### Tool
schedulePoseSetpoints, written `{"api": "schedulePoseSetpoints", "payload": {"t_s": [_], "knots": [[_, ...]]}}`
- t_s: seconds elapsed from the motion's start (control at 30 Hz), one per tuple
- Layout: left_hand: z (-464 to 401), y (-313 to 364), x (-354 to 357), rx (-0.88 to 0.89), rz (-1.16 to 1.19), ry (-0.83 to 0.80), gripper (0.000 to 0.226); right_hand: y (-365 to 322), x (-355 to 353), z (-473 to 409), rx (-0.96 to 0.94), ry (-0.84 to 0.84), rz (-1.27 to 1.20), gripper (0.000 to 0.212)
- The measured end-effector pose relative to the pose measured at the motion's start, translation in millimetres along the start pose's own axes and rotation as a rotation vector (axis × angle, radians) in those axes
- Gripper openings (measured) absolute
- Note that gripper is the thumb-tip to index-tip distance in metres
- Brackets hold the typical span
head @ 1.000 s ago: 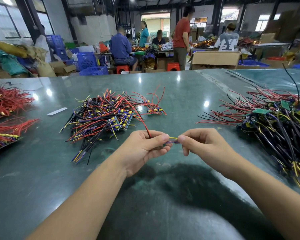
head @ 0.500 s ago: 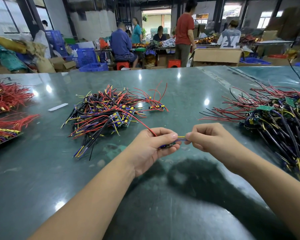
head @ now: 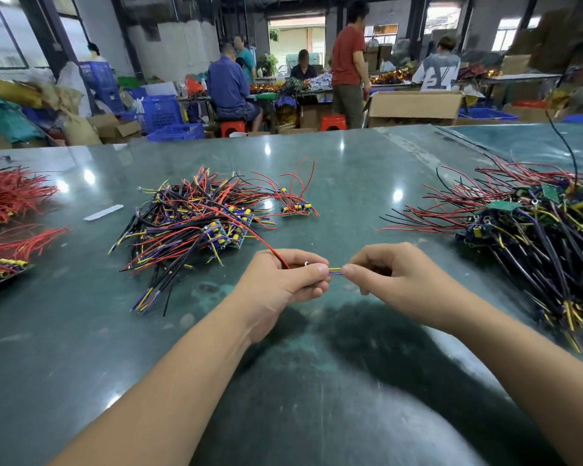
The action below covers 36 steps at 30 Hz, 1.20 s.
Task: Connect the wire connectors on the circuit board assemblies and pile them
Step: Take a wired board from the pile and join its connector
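While people sit and stand at far tables in a big workroom with blue crates [head: 161, 112] and a cardboard box [head: 414, 104], a shiny dark green table [head: 350, 169] holds a pile of wired boards [head: 196, 223] in the middle and another pile [head: 539, 237] on the right. Low over the table, the left hand [head: 283, 284] pinches a red wire [head: 270, 247] and thin yellow and purple wires [head: 335, 271], and the right hand [head: 398, 280] pinches their other end. No writing can be read.
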State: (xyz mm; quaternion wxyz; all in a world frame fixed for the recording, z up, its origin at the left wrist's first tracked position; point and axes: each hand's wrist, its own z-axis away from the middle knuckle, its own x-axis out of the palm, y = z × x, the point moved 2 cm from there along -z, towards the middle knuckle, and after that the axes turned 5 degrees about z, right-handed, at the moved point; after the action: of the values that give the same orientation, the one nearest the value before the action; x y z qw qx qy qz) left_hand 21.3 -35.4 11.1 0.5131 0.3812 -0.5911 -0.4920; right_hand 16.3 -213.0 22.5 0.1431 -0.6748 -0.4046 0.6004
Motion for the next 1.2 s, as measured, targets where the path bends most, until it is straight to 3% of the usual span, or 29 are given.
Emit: {"api": "schedulePoseSetpoints", "payload": {"t_s": [0.23, 0.33, 0.47, 0.63, 0.83, 0.93, 1.07, 1.2], "knots": [[-3, 5, -16, -0.006, -0.094, 0.087, 0.011, 15, -12, 2, 0.05, 0.0, 0.285, 0.056], [-4, 2, -16, -0.035, -0.114, 0.084, 0.009, 16, -11, 2, 0.036, 0.004, 0.455, 0.06], [-6, 5, -25, -0.052, -0.14, 0.047, 0.005, 13, -13, 6, -0.228, -0.022, 0.533, 0.05], [-5, 8, -26, -0.051, -0.146, -0.054, 0.007, 16, -14, 7, -0.335, -0.024, 0.354, 0.044], [-7, 5, -33, -0.001, -0.041, 0.091, 0.011, 36, -30, 6, -0.157, 0.081, 0.267, 0.012], [-10, 5, -34, 0.012, -0.026, 0.12, 0.009, 43, -40, 4, -0.029, 0.081, 0.175, 0.018], [-12, 6, -37, 0.024, -0.03, 0.143, 0.01, 47, -41, 3, 0.13, -0.041, -0.011, 0.017], [-12, 6, -39, 0.026, -0.034, 0.157, 0.01, 46, -42, 3, 0.165, -0.035, -0.133, 0.021]]}}
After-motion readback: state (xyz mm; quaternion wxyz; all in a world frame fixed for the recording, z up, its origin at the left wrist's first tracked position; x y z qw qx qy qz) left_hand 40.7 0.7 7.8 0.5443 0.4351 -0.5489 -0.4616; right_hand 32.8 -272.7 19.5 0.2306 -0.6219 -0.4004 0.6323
